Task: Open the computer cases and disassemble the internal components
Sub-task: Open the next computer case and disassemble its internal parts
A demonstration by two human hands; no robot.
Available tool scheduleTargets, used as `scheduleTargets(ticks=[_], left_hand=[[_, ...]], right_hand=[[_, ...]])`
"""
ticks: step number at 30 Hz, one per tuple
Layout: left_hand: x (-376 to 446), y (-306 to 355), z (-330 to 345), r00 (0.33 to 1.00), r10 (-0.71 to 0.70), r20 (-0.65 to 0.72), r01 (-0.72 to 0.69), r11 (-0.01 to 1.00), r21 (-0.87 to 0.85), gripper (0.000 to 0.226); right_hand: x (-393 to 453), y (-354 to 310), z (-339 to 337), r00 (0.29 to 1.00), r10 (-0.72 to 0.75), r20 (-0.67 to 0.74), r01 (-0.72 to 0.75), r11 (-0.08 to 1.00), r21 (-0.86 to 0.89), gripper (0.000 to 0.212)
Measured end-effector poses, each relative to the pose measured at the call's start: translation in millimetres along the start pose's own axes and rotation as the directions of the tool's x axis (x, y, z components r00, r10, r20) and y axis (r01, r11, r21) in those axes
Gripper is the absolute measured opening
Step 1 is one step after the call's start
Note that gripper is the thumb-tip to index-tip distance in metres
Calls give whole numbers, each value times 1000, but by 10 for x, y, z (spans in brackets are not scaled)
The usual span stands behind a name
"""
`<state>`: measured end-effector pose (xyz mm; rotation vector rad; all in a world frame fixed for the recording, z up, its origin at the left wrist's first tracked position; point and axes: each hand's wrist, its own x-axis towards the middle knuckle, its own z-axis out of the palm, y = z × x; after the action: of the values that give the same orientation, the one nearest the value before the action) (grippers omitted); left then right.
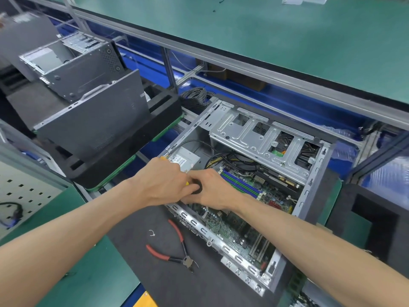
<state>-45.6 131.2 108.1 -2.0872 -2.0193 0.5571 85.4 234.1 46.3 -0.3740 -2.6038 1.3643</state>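
Observation:
An open computer case (314, 173) lies on its side on a dark mat (190, 282). Its green motherboard (234, 227), silver drive cage (259, 138) and power supply (183, 158) are exposed. My hands meet over the case's near left corner. My left hand (163, 182) grips a yellow-handled screwdriver (187, 183), which it mostly hides. My right hand (214, 189) pinches the tool's black round part (197, 188). The tip is hidden under my hands.
Red-handled cutters (174, 251) and a small white tie (151, 233) lie on the mat in front of the case. To the left, another case (73, 69) and a loose side panel (95, 120) sit on a black foam tray (124, 160). A grey cable coil (195, 96) lies behind.

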Motion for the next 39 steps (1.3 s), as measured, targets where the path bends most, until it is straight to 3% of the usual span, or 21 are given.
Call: scheduleTargets(ticks=[2, 4, 6, 9, 12, 15, 19, 22, 24, 26, 29, 34, 39], left_hand=[[-3, -2, 4, 1000, -21, -7, 21, 1000, -5, 65], [-33, -22, -14, 999, -29, -45, 30, 999, 18, 69], [-54, -40, -3, 999, -5, -44, 6, 1000, 23, 62], [-49, -20, -38, 998, 52, 19, -53, 998, 17, 53], [-26, 24, -114, 1000, -7, -5, 7, 1000, -25, 58], [19, 50, -35, 997, -75, 33, 77, 994, -81, 63], [47, 15, 34, 986, -160, 54, 166, 976, -144, 66], [-14, -71, 84, 979, -194, 65, 203, 892, -403, 71], [-50, -130, 100, 984, -172, 39, 160, 780, -605, 60], [-70, -174, 98, 985, -175, -3, 123, 704, -699, 51], [-104, -218, 100, 980, -199, 16, 140, 627, -766, 37], [-127, -241, 93, 971, -234, 47, 181, 594, -784, 32], [-147, -176, 100, 965, -263, 25, 183, 596, -782, 16]], right_hand=[[16, 11, 5, 1000, -1, -20, 0, 1000, -10, 29], [18, 25, 12, 1000, -10, 6, 10, 999, -49, 16], [3, 29, 12, 999, 1, 46, 1, 998, -59, 9], [-12, 45, -1, 996, 6, 85, -2, 998, -55, 23], [-23, 19, 0, 997, -14, 73, 17, 999, -28, 11], [9, 8, 13, 1000, 11, -11, -11, 1000, -20, 25], [32, 34, 16, 1000, -2, -26, 0, 999, -51, 20], [17, 73, -2, 999, -3, -35, 1, 998, -63, 20], [22, 89, -18, 1000, 20, -19, -22, 998, -66, 18], [32, 91, -27, 999, 47, -27, -49, 997, -58, 17], [38, 88, -70, 995, 73, -71, -75, 996, -37, 21], [44, 111, -149, 978, 87, -187, -85, 996, 20, 24], [1, 94, -69, 999, 26, -47, -28, 999, -39, 24]])
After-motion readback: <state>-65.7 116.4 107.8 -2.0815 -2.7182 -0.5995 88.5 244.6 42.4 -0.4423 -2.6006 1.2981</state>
